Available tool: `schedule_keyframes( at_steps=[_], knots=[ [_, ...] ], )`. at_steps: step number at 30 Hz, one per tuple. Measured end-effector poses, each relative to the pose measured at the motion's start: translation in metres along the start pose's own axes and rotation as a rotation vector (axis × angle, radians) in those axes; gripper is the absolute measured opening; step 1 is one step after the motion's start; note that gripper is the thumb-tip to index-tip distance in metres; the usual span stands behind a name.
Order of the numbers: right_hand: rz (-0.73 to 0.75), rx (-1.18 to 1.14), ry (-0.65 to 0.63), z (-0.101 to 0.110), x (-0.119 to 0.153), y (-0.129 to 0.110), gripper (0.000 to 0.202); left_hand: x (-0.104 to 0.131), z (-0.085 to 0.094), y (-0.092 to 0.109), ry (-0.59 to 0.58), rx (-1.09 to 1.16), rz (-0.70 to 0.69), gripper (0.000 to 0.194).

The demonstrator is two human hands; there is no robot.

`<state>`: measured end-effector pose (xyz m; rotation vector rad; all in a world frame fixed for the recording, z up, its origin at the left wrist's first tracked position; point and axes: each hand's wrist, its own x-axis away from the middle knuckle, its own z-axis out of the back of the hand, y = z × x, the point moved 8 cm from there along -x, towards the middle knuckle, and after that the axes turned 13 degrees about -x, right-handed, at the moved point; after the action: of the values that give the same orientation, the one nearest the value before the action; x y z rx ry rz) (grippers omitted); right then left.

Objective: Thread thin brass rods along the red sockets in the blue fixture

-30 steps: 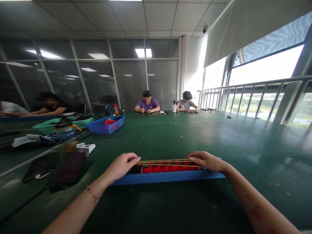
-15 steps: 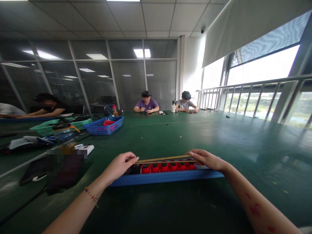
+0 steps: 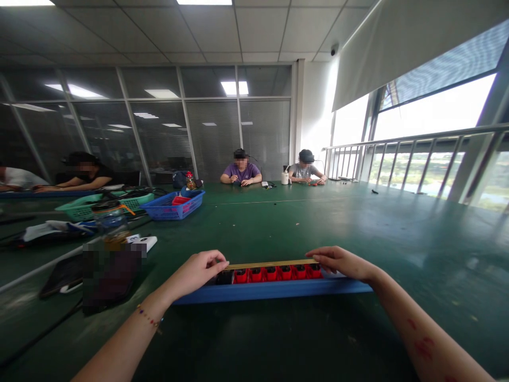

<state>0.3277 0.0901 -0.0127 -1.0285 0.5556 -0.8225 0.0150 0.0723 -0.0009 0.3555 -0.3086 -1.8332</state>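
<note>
Nearest you on the green table [image 3: 254, 339], the blue tray [image 3: 274, 289] lay with its long rim crosswise to your body. Inside it stood a row of red cups [image 3: 255, 277] with dark contents. Above the row, you held the thin yellow sticks [image 3: 270, 263]. Your left hand [image 3: 204, 273] pinched the left end between thumb and fingertips; your right hand [image 3: 338, 261] was closed on the right end. Contact between sticks and cups could not be determined.

The step in hand appeared to be a two-handed alignment, sticks close together. The next move probably called for both grips to act evenly, to prevent fanning.

The long axis ran left to right, roughly parallel to the tray; your fingers covered both ends, so no pointing direction could be established.

Farther off stood a blue basket [image 3: 163, 213].
</note>
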Motion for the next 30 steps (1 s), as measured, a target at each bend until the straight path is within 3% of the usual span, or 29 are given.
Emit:
schedule_keyframes(
  at_steps=[10, 15, 25, 30],
  knots=[
    [-0.040, -0.037, -0.021, -0.003, -0.001, 0.006, 0.050, -0.002, 0.004, -0.019, -0.019, -0.105, -0.001, 0.045],
    [-0.021, -0.011, -0.025, -0.004, -0.001, 0.001, 0.047, -0.002, 0.009, -0.017, -0.071, -0.119, -0.042, 0.043],
    [-0.023, -0.021, -0.011, -0.003, -0.001, 0.003, 0.047, 0.011, 0.045, 0.021, 0.238, -0.445, -0.268, 0.024],
    [-0.018, -0.090, 0.029, 0.002, 0.000, 0.008, 0.055, 0.011, 0.078, 0.018, 0.434, -0.570, -0.232, 0.026]
  ],
)
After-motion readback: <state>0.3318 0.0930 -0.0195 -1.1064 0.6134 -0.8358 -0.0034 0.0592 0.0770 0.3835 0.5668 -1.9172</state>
